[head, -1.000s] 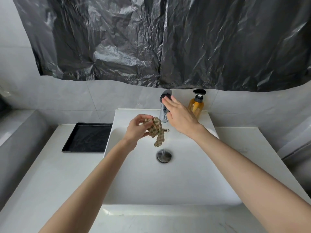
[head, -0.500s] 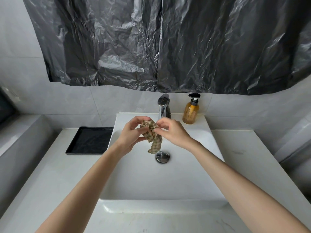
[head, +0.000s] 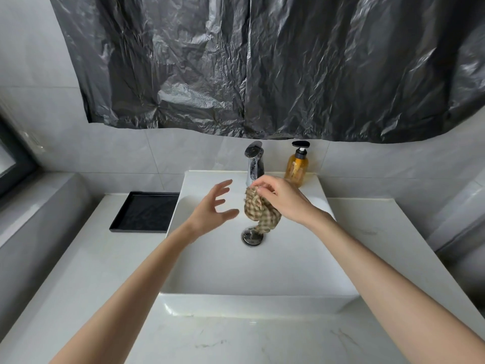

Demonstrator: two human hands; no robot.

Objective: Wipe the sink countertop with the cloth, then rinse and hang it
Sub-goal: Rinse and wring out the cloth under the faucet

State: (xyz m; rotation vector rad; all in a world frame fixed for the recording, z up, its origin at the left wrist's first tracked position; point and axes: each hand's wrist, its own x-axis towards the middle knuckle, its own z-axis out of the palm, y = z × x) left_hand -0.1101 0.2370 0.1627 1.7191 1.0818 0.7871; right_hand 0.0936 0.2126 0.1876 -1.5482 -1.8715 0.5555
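Observation:
A small tan checked cloth (head: pixel 259 214) hangs bunched over the white sink basin (head: pixel 236 271), just below the chrome tap (head: pixel 254 161). My right hand (head: pixel 283 198) pinches the cloth's top and holds it above the drain (head: pixel 252 236). To the left of the cloth, my left hand (head: pixel 214 208) hovers with fingers spread, a short gap away and holding nothing. The white marble countertop (head: pixel 78 279) surrounds the basin. I see no water running from the tap.
An amber soap bottle (head: pixel 297 164) with a black pump stands right of the tap. A black tray (head: pixel 147 211) lies on the counter left of the basin. Black plastic sheeting (head: pixel 262 64) covers the wall above. A grey ledge (head: pixel 34 206) runs along the left.
The cloth passed from my left hand to my right. My right hand came off the tap handle, met the cloth, and now holds it alone; my left hand let go and opened.

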